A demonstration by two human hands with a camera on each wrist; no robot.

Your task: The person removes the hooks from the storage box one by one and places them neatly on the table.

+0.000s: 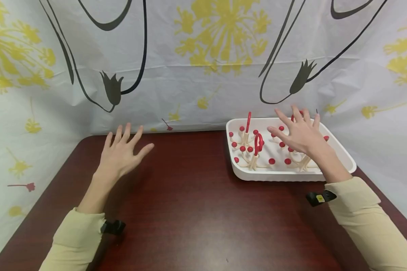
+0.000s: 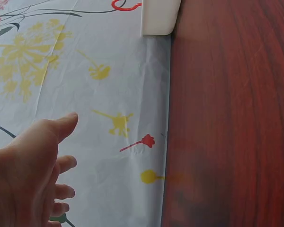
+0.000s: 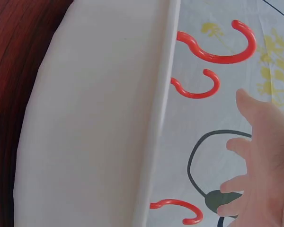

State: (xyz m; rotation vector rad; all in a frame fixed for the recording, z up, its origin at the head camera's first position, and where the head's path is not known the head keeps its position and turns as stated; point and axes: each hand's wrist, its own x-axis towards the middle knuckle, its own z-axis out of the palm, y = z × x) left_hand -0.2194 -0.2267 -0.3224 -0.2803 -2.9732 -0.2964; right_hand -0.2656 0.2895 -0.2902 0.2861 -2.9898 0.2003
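A white tray (image 1: 278,176) stands at the table's back right. Inside it are several spidery pieces, each with cream legs, red ball tips and a red hook on top; one cream-legged piece (image 1: 253,162) is near the tray's front left. My right hand (image 1: 303,133) hovers above the tray's right part with fingers spread, holding nothing, and partly hides the pieces beneath. Red hooks (image 3: 227,59) rise past the tray's rim in the right wrist view. Over the table's left side my left hand (image 1: 120,154) is held with straight, spread fingers and nothing in it.
The dark red-brown wooden table (image 1: 190,210) reaches back to a white cloth (image 1: 176,86) printed with yellow and grey flowers. That cloth hangs behind the table and along both sides. A black strap (image 1: 321,197) sits at the right cuff, another strap (image 1: 113,227) at the left.
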